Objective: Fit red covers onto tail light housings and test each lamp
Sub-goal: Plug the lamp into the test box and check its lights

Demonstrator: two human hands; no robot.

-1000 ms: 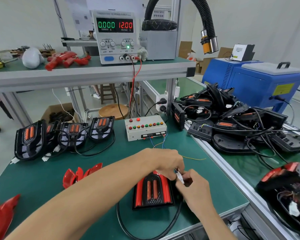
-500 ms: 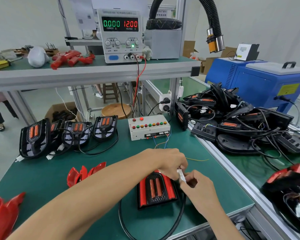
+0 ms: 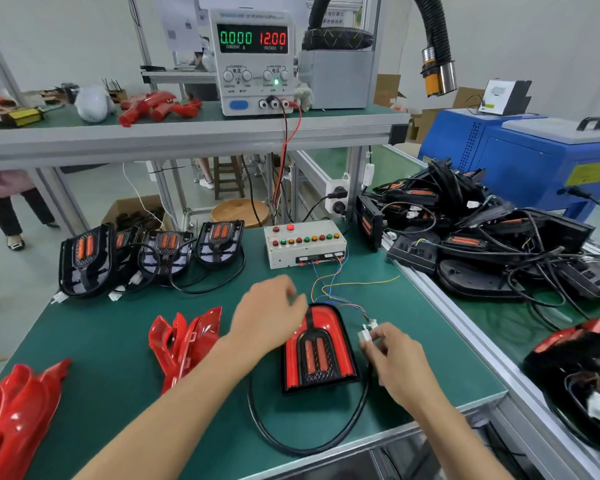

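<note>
- A tail light (image 3: 319, 355) lies flat near the front edge of the green matte tabletop (image 3: 101, 341): a black housing with a glossy red cover fitted, arched at the far end, with two orange oblong lenses in a dark textured centre.
- A thick black cable (image 3: 291, 441) loops from it along the front edge.
- The right hand (image 3: 395, 362) pinches a small white plastic connector (image 3: 368, 332) just right of the lamp; thin coloured wires (image 3: 333, 289) run from it to a white button box (image 3: 305, 242) at mid-tabletop.
- The left hand (image 3: 269, 317) hovers over the lamp's far left corner, fingers loosely curled, grip released and holding nothing.
- Loose glossy red covers (image 3: 184, 337) lie toward the left, more (image 3: 14, 410) at the front left corner.
- Uncovered black housings (image 3: 153, 254) stand propped along the back left edge.
- The power supply (image 3: 253, 60) on the upper shelf reads 0.000 and 12.00.
</note>
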